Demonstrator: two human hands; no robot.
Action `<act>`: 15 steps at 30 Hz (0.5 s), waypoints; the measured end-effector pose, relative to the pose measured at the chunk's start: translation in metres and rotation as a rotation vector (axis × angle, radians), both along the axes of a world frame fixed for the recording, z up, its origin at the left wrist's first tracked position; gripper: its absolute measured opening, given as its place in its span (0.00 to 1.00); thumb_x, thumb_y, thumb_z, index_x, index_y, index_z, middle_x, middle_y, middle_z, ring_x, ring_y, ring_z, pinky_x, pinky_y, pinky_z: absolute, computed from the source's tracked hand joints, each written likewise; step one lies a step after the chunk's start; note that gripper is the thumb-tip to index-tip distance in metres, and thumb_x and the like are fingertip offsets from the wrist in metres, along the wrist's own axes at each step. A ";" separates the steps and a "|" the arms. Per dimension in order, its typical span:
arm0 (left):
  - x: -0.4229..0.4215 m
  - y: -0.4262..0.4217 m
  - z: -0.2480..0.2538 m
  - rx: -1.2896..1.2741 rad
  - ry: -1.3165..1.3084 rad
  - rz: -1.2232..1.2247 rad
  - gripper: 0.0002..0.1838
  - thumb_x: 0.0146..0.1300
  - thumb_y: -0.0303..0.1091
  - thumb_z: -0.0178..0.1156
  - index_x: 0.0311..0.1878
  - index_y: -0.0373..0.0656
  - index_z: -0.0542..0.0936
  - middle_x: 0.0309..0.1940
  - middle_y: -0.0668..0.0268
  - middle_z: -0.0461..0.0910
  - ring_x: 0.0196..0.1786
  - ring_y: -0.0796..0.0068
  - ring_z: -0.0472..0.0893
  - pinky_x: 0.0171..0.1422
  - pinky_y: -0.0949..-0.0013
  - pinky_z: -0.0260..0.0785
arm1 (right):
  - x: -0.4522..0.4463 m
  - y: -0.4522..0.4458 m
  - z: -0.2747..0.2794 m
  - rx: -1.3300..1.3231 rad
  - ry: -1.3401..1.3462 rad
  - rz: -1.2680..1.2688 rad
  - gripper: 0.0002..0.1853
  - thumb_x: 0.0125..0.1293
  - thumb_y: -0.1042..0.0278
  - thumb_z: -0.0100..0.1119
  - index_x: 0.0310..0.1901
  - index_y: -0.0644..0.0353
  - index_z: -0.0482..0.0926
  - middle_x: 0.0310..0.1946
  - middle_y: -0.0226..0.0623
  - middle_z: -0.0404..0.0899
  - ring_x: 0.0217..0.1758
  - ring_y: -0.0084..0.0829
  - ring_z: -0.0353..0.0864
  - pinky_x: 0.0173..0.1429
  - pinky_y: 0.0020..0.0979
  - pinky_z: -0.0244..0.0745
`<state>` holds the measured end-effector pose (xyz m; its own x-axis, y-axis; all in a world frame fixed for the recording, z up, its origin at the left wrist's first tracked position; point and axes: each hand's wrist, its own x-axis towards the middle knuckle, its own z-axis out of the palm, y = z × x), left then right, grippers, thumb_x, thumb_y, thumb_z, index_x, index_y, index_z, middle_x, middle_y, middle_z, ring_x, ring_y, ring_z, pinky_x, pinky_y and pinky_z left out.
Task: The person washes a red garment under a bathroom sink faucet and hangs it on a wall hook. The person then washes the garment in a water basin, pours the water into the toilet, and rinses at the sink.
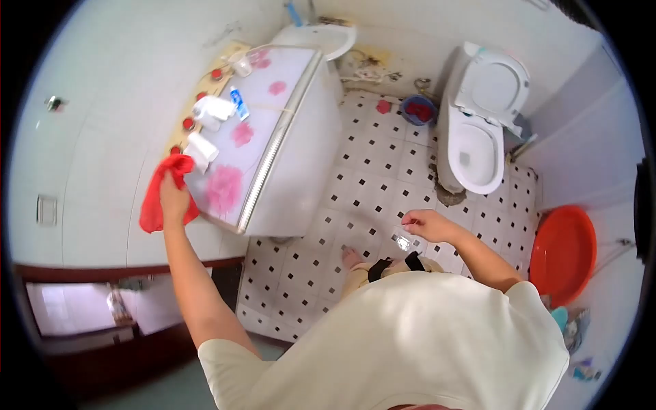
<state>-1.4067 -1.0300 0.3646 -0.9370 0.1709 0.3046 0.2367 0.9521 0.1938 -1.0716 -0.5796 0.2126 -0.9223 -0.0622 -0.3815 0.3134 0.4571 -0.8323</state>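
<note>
A red cloth [152, 206] hangs bunched in a person's left hand [175, 198] at the near left corner of a flower-patterned top [263, 133] in a tiled bathroom. The cloth's long axis runs roughly in line with the forearm, its gathered tip pointing away from the person, toward the white containers [201, 150], and its looser, wider end falling back toward the wrist, against the pale wall side. The left fingers are closed around the fabric, their tips partly hidden in its folds. The right hand [432, 225], well apart, is held out above the black-and-white floor [362, 181], its fingers loosely bent and tips close to the thumb (something clear glints just below them, though whether it is held cannot be told). Farther along the top lie a blue-and-white tube [239, 104] and a clear cup [240, 65]. A toilet [476, 154] stands beyond the right hand, lid raised; a red basin [564, 253] leans at far right.
</note>
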 end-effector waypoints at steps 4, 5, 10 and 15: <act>-0.001 0.062 -0.066 -0.058 0.296 -0.383 0.22 0.49 0.22 0.54 0.52 0.35 0.70 0.49 0.51 0.72 0.54 0.51 0.70 0.59 0.55 0.61 | 0.017 0.002 -0.034 0.079 -0.082 -0.230 0.11 0.60 0.65 0.56 0.41 0.61 0.75 0.30 0.34 0.78 0.34 0.25 0.75 0.41 0.27 0.71; 0.018 0.084 -0.087 0.119 0.187 -0.503 0.20 0.51 0.23 0.54 0.50 0.37 0.72 0.48 0.52 0.73 0.53 0.52 0.70 0.59 0.56 0.62 | 0.025 0.000 -0.044 0.108 -0.139 -0.249 0.11 0.60 0.65 0.55 0.41 0.61 0.75 0.30 0.33 0.78 0.34 0.23 0.75 0.41 0.26 0.71; 0.138 0.133 -0.278 0.057 -1.134 -0.843 0.18 0.59 0.34 0.53 0.53 0.43 0.73 0.49 0.56 0.75 0.53 0.56 0.73 0.58 0.59 0.63 | 0.057 -0.026 -0.131 0.295 -0.416 -0.244 0.20 0.54 0.55 0.56 0.46 0.59 0.75 0.38 0.45 0.78 0.41 0.45 0.78 0.46 0.38 0.72; 0.195 0.108 -0.348 -0.076 -1.554 -0.782 0.20 0.55 0.42 0.55 0.50 0.44 0.76 0.50 0.54 0.75 0.52 0.56 0.74 0.55 0.62 0.65 | 0.056 -0.044 -0.147 0.562 -0.417 -0.169 0.16 0.54 0.57 0.56 0.43 0.52 0.77 0.39 0.43 0.77 0.40 0.48 0.77 0.45 0.41 0.72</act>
